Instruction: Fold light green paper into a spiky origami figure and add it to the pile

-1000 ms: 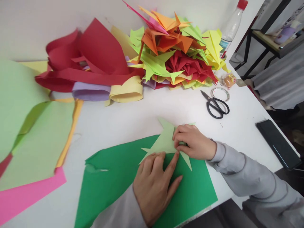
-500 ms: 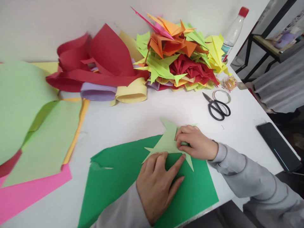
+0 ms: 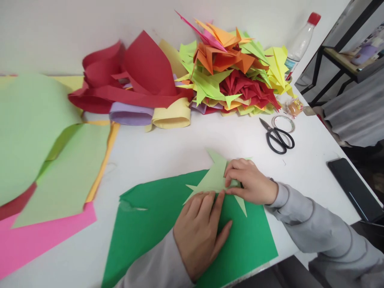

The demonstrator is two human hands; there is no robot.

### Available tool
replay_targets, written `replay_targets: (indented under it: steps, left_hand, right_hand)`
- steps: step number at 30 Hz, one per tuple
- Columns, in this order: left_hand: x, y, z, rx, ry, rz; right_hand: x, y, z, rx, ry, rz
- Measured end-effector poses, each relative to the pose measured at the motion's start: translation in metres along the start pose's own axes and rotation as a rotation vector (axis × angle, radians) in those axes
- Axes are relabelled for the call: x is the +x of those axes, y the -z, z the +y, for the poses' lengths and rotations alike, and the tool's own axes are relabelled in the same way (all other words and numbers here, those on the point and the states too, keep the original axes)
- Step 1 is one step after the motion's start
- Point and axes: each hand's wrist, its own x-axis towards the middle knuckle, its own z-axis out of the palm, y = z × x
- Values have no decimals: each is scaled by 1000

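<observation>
A pale green paper star with pointed tips lies over the upper edge of a dark green sheet. My left hand rests flat, its fingertips pressing the star's near edge and its thumb spread out on the dark green sheet. At the star's right side, my right hand has curled fingers and thumb closed on the paper. Part of the star is hidden beneath both hands.
Black-handled scissors and a tape roll lie beyond my right hand. Folded paper stars are heaped by the wall, beside red paper and a bottle. A phone is at right, pale green sheets at left.
My left index finger has drawn in toward the other fingers along the star's edge. My right thumb has shifted slightly down near it. The whole view has moved a little.
</observation>
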Motion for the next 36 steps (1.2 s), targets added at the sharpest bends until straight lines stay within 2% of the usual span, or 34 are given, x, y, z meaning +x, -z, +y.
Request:
replay_targets:
  steps: [15, 24, 36]
  left_hand:
    - [9, 10, 0, 197, -76, 35]
    - [5, 12, -4, 190, -52, 23]
    - [7, 18, -14, 187, -44, 78]
  right_hand:
    - [-3, -1, -1, 13, 15, 9]
    - [-8, -4, 2, -157, 165, 3]
    - [-12, -4, -20, -317, 216, 23]
